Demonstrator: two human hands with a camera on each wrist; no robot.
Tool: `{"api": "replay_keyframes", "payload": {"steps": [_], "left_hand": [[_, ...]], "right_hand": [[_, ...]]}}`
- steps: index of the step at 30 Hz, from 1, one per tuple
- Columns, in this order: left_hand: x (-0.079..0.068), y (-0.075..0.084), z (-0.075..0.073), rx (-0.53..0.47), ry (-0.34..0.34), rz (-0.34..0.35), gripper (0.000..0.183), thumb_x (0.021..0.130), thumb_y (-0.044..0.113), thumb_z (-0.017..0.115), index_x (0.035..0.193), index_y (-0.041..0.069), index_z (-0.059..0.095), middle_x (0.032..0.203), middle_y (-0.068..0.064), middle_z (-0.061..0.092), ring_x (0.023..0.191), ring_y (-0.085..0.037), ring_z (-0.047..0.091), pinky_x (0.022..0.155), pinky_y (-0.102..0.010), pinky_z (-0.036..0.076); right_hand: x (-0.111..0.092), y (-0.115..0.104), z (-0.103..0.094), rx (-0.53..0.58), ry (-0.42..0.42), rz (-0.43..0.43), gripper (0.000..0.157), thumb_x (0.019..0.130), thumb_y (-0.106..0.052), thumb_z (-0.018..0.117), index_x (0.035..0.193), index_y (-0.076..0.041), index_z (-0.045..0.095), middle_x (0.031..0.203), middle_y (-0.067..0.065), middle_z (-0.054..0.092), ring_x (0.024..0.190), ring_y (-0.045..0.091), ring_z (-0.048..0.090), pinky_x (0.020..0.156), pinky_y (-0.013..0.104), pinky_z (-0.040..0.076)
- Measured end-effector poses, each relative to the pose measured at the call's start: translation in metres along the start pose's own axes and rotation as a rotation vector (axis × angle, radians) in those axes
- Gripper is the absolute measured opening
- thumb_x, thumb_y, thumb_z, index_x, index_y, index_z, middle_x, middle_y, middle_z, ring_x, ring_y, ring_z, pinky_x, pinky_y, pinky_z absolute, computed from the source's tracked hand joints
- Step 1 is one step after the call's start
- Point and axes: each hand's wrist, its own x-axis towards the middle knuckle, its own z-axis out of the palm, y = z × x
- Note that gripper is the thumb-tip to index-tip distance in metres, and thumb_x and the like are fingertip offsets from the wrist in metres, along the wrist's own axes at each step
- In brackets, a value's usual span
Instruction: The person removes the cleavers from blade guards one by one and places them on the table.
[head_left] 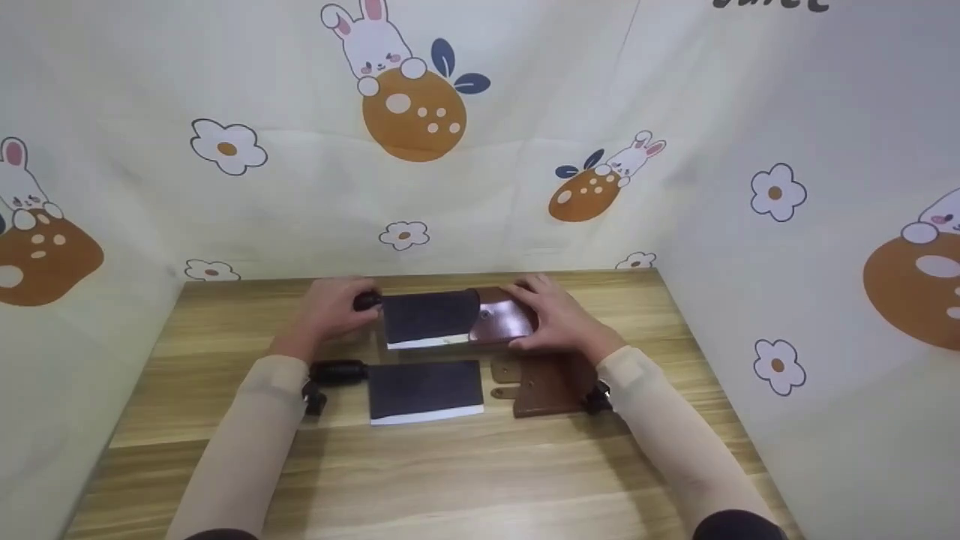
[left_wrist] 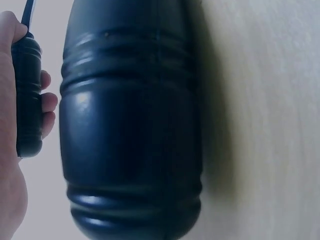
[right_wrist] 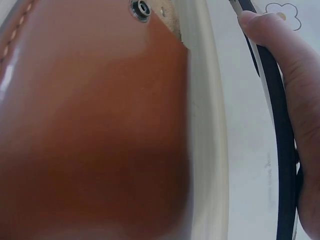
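Note:
At the far side of the table, a cleaver (head_left: 429, 315) with a dark blade and bright edge lies across the view. My left hand (head_left: 330, 309) holds its black handle (left_wrist: 28, 100), fingers wrapped round it in the left wrist view. My right hand (head_left: 559, 315) grips a glossy brown leather sheath (head_left: 504, 319) at the blade's right end; how deep the blade sits in it, I cannot tell. Nearer lies a second cleaver (head_left: 426, 391), its ribbed black handle (left_wrist: 130, 130) large in the left wrist view. Right of it rests another brown sheath (right_wrist: 100, 125) with two snap straps, partly under my right wrist.
The wooden table (head_left: 420, 480) ends against a pale curtain (head_left: 300, 202) printed with rabbits and flowers, which also rises along both sides. Each wrist carries a small black camera mount. The near cleaver's edge faces the front of the table.

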Motion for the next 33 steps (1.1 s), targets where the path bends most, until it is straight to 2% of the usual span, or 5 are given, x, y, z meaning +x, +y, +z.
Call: {"api": "replay_keyframes", "payload": {"steps": [3, 12, 20, 28, 33], "left_hand": [[0.0, 0.0, -0.001, 0.015, 0.0, -0.001, 0.035, 0.093, 0.04, 0.075, 0.117, 0.014, 0.075, 0.103, -0.007, 0.074, 0.09, -0.03, 0.066, 0.079, -0.054, 0.054], [-0.003, -0.003, -0.004, 0.005, -0.001, -0.013, 0.039, 0.093, 0.04, 0.077, 0.121, 0.013, 0.076, 0.111, -0.01, 0.077, 0.097, -0.033, 0.07, 0.086, -0.056, 0.057], [-0.005, -0.005, -0.009, -0.022, -0.019, -0.035, 0.04, 0.093, 0.041, 0.078, 0.122, 0.013, 0.076, 0.111, -0.01, 0.077, 0.097, -0.034, 0.07, 0.085, -0.057, 0.056], [-0.007, -0.01, -0.012, -0.049, -0.012, -0.057, 0.037, 0.092, 0.038, 0.08, 0.121, 0.015, 0.078, 0.11, -0.008, 0.078, 0.096, -0.032, 0.069, 0.085, -0.056, 0.056], [-0.009, -0.012, -0.013, -0.047, -0.006, -0.051, 0.037, 0.091, 0.035, 0.079, 0.121, 0.013, 0.079, 0.111, -0.009, 0.079, 0.097, -0.033, 0.07, 0.085, -0.056, 0.057]], "right_hand": [[-0.001, 0.003, -0.001, -0.003, -0.008, 0.004, 0.112, 0.074, -0.068, 0.091, 0.166, -0.017, 0.052, 0.154, 0.012, 0.054, 0.142, 0.034, 0.046, 0.118, 0.056, 0.042], [-0.004, 0.007, -0.002, 0.019, -0.02, 0.041, 0.111, 0.076, -0.07, 0.089, 0.167, -0.021, 0.05, 0.158, 0.01, 0.052, 0.145, 0.03, 0.044, 0.119, 0.055, 0.041], [-0.007, 0.01, -0.005, 0.045, -0.021, 0.068, 0.111, 0.076, -0.063, 0.092, 0.169, -0.021, 0.047, 0.165, 0.008, 0.047, 0.151, 0.031, 0.04, 0.121, 0.058, 0.038], [-0.011, 0.016, -0.01, 0.041, -0.014, 0.055, 0.11, 0.077, -0.053, 0.095, 0.168, -0.015, 0.047, 0.164, 0.011, 0.048, 0.152, 0.034, 0.041, 0.123, 0.059, 0.036], [-0.015, 0.021, -0.013, 0.024, -0.011, 0.068, 0.111, 0.075, -0.052, 0.093, 0.169, -0.016, 0.047, 0.164, 0.012, 0.048, 0.153, 0.033, 0.04, 0.125, 0.056, 0.033]]}}
